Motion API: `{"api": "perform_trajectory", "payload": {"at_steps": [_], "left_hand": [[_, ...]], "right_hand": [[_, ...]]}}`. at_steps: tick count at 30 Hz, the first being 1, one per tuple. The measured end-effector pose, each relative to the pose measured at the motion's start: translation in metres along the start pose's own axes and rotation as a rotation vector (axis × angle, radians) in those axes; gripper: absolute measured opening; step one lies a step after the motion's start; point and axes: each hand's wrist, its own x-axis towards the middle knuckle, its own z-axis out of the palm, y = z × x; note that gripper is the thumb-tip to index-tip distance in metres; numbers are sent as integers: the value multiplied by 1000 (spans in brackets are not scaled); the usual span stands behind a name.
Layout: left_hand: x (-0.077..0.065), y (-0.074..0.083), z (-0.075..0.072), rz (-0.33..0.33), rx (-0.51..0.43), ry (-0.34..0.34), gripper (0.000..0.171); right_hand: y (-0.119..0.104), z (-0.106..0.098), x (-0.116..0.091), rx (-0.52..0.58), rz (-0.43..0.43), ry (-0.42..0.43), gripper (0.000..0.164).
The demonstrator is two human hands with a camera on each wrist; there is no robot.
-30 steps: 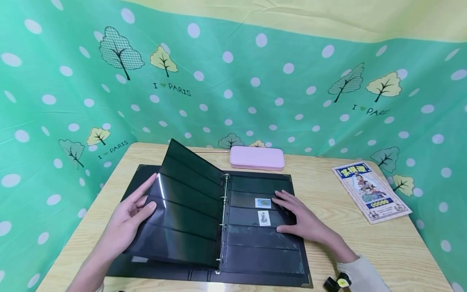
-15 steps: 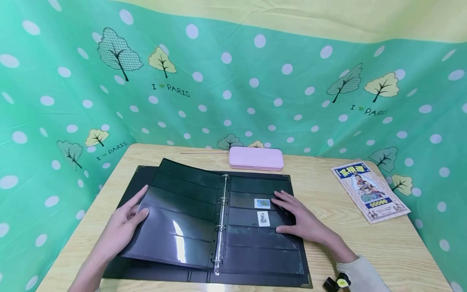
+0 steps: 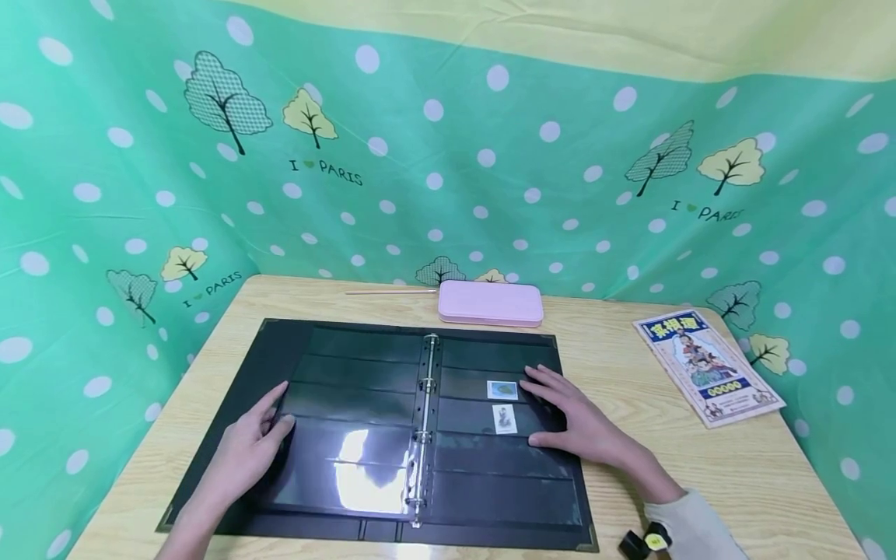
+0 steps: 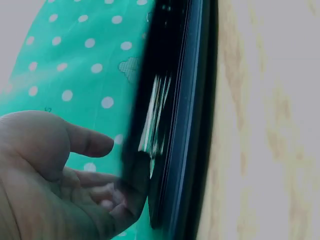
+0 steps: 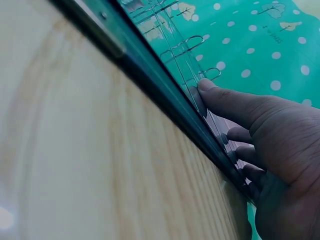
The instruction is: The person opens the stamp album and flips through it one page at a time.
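Observation:
A black ring-bound stamp album point(image 3: 259, 362) lies spread open on the table, its metal rings point(image 3: 423, 428) down the middle. My left hand point(image 3: 245, 451) is at the outer edge of the left page point(image 3: 350, 400), which lies down with bright glare on it. In the left wrist view, the thumb point(image 4: 92, 141) stands apart from the page and the fingers bend near its edge. My right hand point(image 3: 574, 420) rests with spread fingers on the right page point(image 3: 504, 498). Beside its fingertips sit a blue stamp point(image 3: 502, 390) and, below, a pale stamp point(image 3: 504, 419) with a dark figure.
Behind the album are a pink case point(image 3: 490, 303) and a thin rod point(image 3: 390, 292). A printed booklet point(image 3: 708, 367) lies on the table's right side. A green dotted cloth point(image 3: 434, 179) hangs along the back and sides.
My left hand has lowered the raised page onto the album's left side, and its thumb has come off the page. The right hand has stayed in place.

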Motion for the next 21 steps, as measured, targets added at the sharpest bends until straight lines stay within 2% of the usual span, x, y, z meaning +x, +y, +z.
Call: {"api": "perform_trajectory", "payload": {"at_steps": [5, 7, 13, 17, 21], "left_hand": [[2, 3, 11, -19, 37, 14, 74], [1, 5, 15, -16, 55, 43, 77], [-2, 13, 25, -25, 57, 70, 80], [-3, 12, 30, 3, 76, 127, 75], [-3, 10, 35, 34, 93, 185, 73]], "right_hand": [[1, 0, -1, -21, -10, 0, 87], [1, 0, -1, -26, -9, 5, 86], [1, 0, -1, -37, -5, 15, 82], [0, -1, 0, -38, 3, 35, 78], [0, -2, 0, -28, -15, 97, 70]]}}
